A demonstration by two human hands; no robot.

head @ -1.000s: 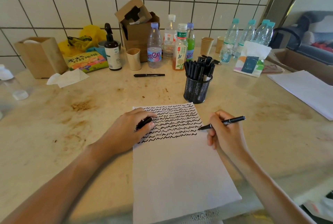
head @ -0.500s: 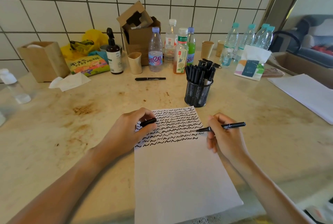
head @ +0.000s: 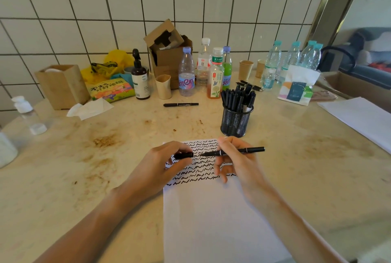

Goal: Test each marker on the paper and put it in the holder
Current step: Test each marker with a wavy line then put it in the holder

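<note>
paper [head: 211, 220] cut off below, hands hiding squiggles

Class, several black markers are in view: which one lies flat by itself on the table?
The marker lying flat near the bottles, left of the mesh holder; the others stand in it or are held.

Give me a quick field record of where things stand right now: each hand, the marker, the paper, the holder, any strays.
left hand: pinches the cap
right hand: holds the marker, uncapped tip pointing at the cap
paper: wavy test lines fill the top, rest blank
holder: mesh cup behind the paper, full of markers
stray marker: capped, lying flat near the bottles
</note>
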